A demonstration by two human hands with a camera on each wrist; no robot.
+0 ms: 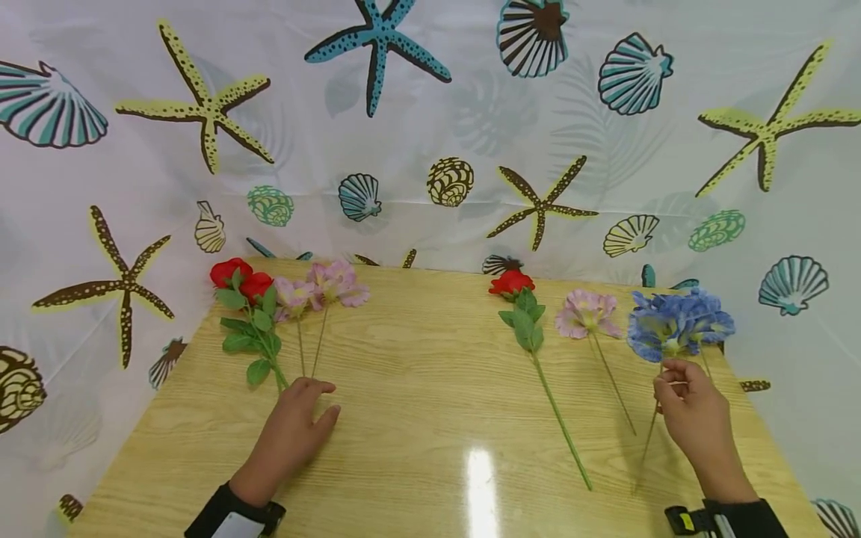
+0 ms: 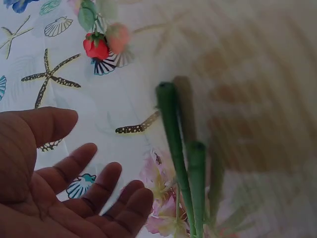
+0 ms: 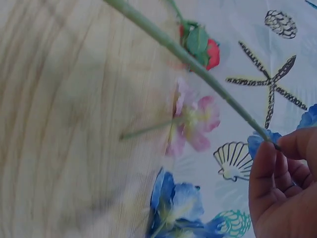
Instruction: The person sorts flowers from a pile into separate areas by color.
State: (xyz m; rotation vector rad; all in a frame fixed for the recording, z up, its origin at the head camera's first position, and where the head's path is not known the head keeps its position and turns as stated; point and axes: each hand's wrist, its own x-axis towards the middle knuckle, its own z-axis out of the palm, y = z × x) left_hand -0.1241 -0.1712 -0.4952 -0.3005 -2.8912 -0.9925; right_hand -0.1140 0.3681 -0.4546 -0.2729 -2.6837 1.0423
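My right hand [image 1: 696, 418] pinches the thin green stem [image 3: 198, 69] of a blue artificial flower [image 1: 651, 329] between thumb and fingertips, just under its head. The stem slants down toward me, and in the right wrist view it crosses above the table. Other blue blossoms [image 3: 181, 203] lie right beside it. On the left, my left hand [image 1: 292, 430] holds nothing, its fingers relaxed and parted. It overlaps the lower stems of red roses [image 1: 235, 276] and pink flowers [image 1: 339, 282]. Two green stem ends [image 2: 168, 106] stand out near its fingers in the left wrist view.
A single red rose [image 1: 513, 284] and one pink flower [image 1: 588, 314] lie between the hands, stems toward me. The wooden table [image 1: 410, 359] ends at the back against a white cloth [image 1: 403, 149] printed with starfish and shells.
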